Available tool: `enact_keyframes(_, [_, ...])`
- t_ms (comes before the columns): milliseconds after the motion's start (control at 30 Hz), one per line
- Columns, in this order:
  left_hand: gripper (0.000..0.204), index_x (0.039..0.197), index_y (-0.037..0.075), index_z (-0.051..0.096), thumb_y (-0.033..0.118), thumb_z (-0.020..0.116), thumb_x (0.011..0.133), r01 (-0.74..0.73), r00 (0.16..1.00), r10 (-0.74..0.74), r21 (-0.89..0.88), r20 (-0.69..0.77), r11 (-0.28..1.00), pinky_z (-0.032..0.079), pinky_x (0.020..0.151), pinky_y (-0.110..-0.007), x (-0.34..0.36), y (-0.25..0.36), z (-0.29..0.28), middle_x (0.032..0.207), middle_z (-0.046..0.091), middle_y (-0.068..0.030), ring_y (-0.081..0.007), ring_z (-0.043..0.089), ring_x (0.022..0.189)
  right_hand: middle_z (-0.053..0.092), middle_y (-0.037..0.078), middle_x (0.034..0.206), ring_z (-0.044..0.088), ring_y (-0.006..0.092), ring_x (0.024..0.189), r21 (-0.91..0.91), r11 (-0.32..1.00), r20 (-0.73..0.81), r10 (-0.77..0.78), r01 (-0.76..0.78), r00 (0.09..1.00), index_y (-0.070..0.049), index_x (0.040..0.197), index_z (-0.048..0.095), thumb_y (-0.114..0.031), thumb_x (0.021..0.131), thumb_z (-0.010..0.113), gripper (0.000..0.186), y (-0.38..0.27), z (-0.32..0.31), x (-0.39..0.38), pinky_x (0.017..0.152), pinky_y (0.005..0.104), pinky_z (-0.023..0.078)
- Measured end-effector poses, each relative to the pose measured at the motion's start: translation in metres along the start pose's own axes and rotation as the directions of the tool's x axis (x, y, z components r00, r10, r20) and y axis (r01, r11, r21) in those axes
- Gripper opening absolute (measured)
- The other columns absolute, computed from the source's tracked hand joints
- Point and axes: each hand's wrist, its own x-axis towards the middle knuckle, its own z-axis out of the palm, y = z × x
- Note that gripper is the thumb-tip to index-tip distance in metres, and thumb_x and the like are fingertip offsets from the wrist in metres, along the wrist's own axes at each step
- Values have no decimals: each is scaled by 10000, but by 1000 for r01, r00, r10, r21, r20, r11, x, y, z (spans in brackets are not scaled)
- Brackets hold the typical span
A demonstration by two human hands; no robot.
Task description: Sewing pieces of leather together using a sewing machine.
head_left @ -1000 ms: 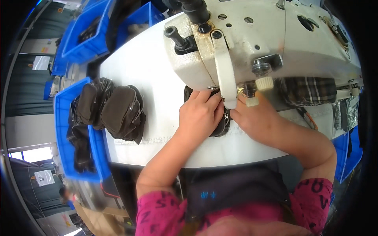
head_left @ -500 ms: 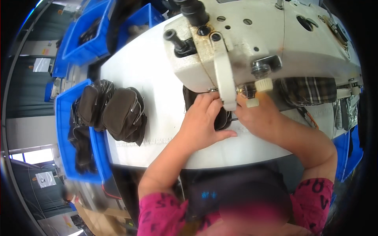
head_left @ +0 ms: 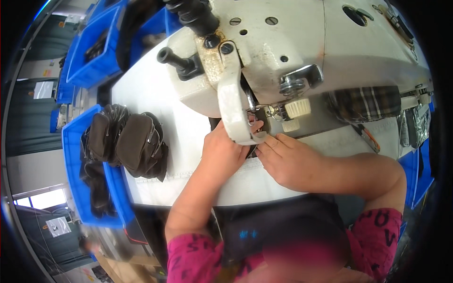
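**Dark workpiece pinned under sewing machine head, both hands on it**

Dark workpiece (head_left: 258, 139) lies on the white table (head_left: 155, 118) directly beneath the front of the white sewing machine head (head_left: 302, 42). Only a small patch of it shows between the hands and the machine's cream face plate (head_left: 233, 111); its shape cannot be told.

Left hand (head_left: 222, 153): fingers curled, tips pressed down at the workpiece's left edge, partly hidden behind the face plate. Whether it pinches the material or only presses on it cannot be told.

Right hand (head_left: 288, 160): laid flat, fingers extended leftward, tips touching the workpiece just below the needle area. No closed grip visible; it bears down rather than clasps.

Count at the machine: two cream knurled knobs (head_left: 297, 108) just right of the needle area, one black lever (head_left: 177, 61) on the head's left side, one strip of plaid cloth (head_left: 365, 104) under the head to the right.

Count to the left: two dark zippered pouches (head_left: 137, 141) lying side by side, overhanging the table edge and one blue bin (head_left: 73, 155) that holds further dark items. Two more blue bins (head_left: 89, 52) stand beyond, at upper left.

Signs: one small white rectangular sheet (head_left: 40, 89) on the dark wall at far left, and one pale square tag (head_left: 56, 226) at lower left, both too small to make out.
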Motion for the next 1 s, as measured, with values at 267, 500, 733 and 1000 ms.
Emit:
enact_keyframes(267, [215, 1041, 38, 759, -16, 742, 833, -136, 989, 135, -11, -59, 991, 589, 753, -373, 4, -2, -6, 1055, 752, -66, -291, 719, 929, 712, 291, 1159, 676, 393, 1131, -49, 999, -140, -26, 19, 990, 122, 1061, 733, -192, 806, 617, 421, 0, 3, 0, 906, 414, 543])
enact_keyframes(500, [190, 1030, 31, 754, 7, 765, 842, -131, 991, 130, -61, -25, 989, 588, 734, -378, 7, -8, -2, 1033, 760, -77, -293, 714, 888, 709, 230, 1145, 662, 367, 1141, -29, 1000, -66, -9, 8, 998, 81, 1086, 731, -157, 830, 639, 362, 2, 0, -2, 953, 438, 536])
enact_keyframes(733, [155, 1002, 55, 756, 28, 768, 850, -125, 992, 124, -51, -31, 991, 583, 731, -383, 9, -7, -2, 1026, 760, -56, -288, 713, 881, 721, 250, 1093, 685, 374, 1090, 10, 1000, -110, -14, 15, 994, 75, 992, 738, -166, 789, 647, 327, 5, 1, -2, 873, 413, 549])
enact_keyframes(1000, [142, 1011, 67, 767, 35, 756, 874, -75, 997, 74, -53, -22, 996, 592, 746, -362, 6, -4, 3, 1025, 763, -40, -266, 728, 890, 712, 164, 1123, 664, 288, 1025, 66, 997, 41, 30, -33, 999, 13, 1020, 734, -237, 850, 733, 302, 7, -9, 0, 866, 401, 527])
